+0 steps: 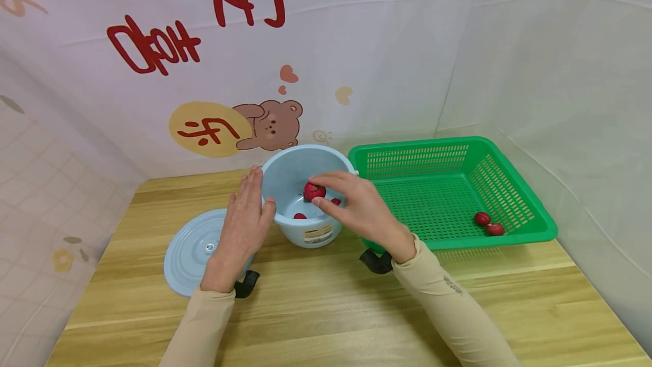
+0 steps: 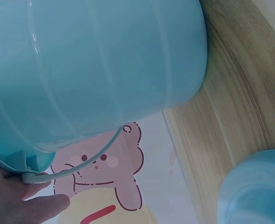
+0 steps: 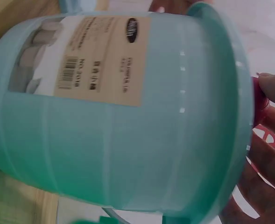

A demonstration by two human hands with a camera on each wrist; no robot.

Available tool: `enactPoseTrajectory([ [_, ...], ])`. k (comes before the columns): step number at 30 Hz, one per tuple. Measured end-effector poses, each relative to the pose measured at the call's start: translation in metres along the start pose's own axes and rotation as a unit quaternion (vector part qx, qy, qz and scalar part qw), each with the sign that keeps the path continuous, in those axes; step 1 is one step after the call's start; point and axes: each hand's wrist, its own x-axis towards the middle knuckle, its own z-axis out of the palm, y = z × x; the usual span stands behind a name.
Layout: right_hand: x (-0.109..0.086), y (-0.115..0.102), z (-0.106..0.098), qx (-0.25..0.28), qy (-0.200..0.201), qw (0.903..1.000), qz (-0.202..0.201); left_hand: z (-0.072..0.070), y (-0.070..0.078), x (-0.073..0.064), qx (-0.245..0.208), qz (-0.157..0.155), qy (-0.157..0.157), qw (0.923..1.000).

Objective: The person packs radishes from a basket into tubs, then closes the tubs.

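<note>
A light blue bucket (image 1: pixel 290 233) stands upright at the middle of the table, with a paper label on its near side. In the head view my right hand (image 1: pixel 363 207) pinches a round red fruit (image 1: pixel 312 192) between thumb and fingers at the bucket's mouth. Two more red fruits (image 1: pixel 300 216) show inside, low down. My left hand (image 1: pixel 243 220) rests along the left rim with fairly straight fingers. From the left wrist view, its thumb and a finger are near the pivot of the white handle (image 2: pixel 76 168). The right wrist view shows the held fruit (image 3: pixel 259 102) beside the rim.
Right of the bucket is a green slotted basket (image 1: pixel 545 225) with two red fruits (image 1: pixel 482 218) in its near right corner. A light blue lid (image 1: pixel 185 254) lies on the wooden table (image 1: pixel 316 310) at left, partly behind my left hand. A printed cloth (image 1: pixel 397 72) hangs behind.
</note>
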Motion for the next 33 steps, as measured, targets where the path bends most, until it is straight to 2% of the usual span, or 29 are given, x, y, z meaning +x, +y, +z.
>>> enactPoseTrajectory([
  [6, 0.003, 0.005, 0.007, -0.050, -0.043, 0.9978, 0.006, 0.001, 0.000, 0.001, 0.003, 0.000, -0.001, 1.0000],
  [9, 0.005, 0.006, 0.008, -0.052, -0.064, 0.9965, 0.018, 0.001, 0.000, 0.002, 0.003, -0.001, -0.003, 1.0000],
  [12, 0.003, 0.006, 0.006, -0.046, -0.067, 0.9964, 0.024, 0.001, 0.000, 0.001, 0.004, -0.002, -0.004, 1.0000],
  [18, -0.009, 0.002, -0.005, -0.012, -0.031, 0.9993, 0.017, 0.001, 0.000, 0.001, 0.003, -0.001, -0.004, 1.0000],
  [26, -0.034, -0.005, -0.037, 0.024, 0.020, 0.9993, 0.019, 0.001, 0.000, 0.001, 0.000, 0.000, -0.001, 1.0000],
  [33, -0.056, 0.001, -0.069, -0.017, 0.050, 0.9984, 0.016, 0.003, 0.000, 0.001, -0.005, 0.007, 0.011, 0.9999],
])
